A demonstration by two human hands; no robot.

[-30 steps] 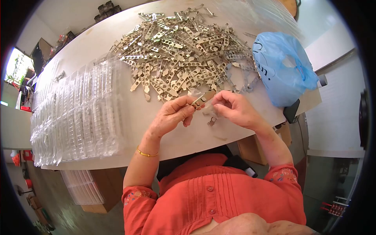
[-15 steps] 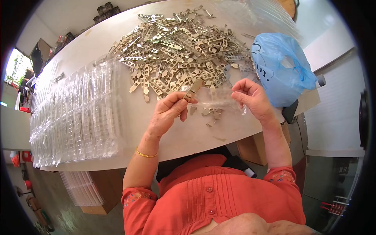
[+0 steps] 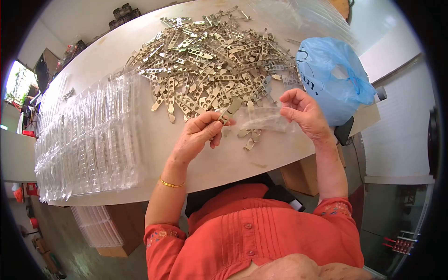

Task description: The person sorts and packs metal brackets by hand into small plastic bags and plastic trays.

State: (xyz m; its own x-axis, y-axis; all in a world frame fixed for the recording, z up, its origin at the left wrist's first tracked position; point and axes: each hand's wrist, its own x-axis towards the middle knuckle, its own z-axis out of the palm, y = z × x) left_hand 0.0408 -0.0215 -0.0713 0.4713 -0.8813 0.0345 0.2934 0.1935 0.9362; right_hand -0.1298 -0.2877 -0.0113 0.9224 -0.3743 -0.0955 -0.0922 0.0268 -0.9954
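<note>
My left hand (image 3: 198,133) is closed, pinching a flat metal strip (image 3: 230,110) with holes between thumb and fingers. The strip points up and to the right, at the near edge of a big pile of similar metal strips (image 3: 219,60). A small clear plastic bag (image 3: 263,118) stretches between my two hands. My right hand (image 3: 305,114) has its fingers curled at the right end of this bag; the exact grip is partly hidden. A few loose metal pieces (image 3: 252,138) lie on the table below the bag.
On the left of the white table (image 3: 196,172) lie rows of clear plastic packs (image 3: 88,135). A blue plastic bag (image 3: 329,79) sits at the right, beside a dark phone (image 3: 344,130). Clear plastic sheeting (image 3: 308,18) covers the far right. Cardboard boxes (image 3: 301,175) stand under the table.
The metal strip in my left hand has turned, showing more of its flat face. My right hand has shifted slightly right, and the clear bag lies more spread out between the hands.
</note>
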